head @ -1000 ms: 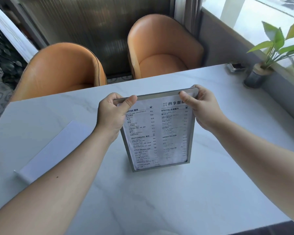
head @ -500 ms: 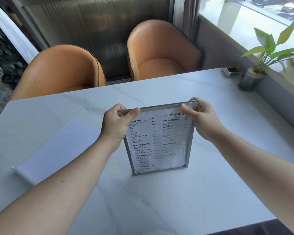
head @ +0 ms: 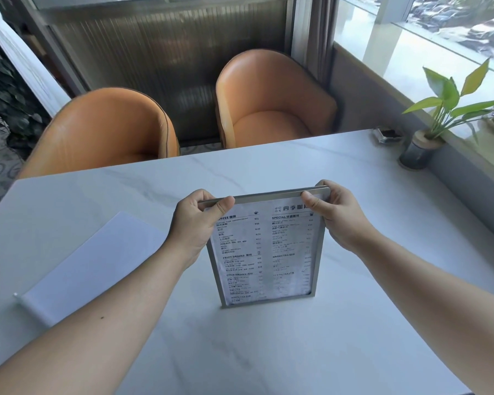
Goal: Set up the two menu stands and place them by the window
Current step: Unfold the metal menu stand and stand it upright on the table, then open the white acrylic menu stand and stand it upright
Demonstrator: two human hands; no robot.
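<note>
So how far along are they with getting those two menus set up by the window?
About halfway at best. One menu stand is upright on the table, gripped at its top corners by the left hand and right hand, but sits mid-table, not at the window side by the potted plant. The second stand lies flat to the left, untouched.

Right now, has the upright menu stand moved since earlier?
Yes: the menu stand has come nearer the person, judged against the flat stand lying left.
</note>
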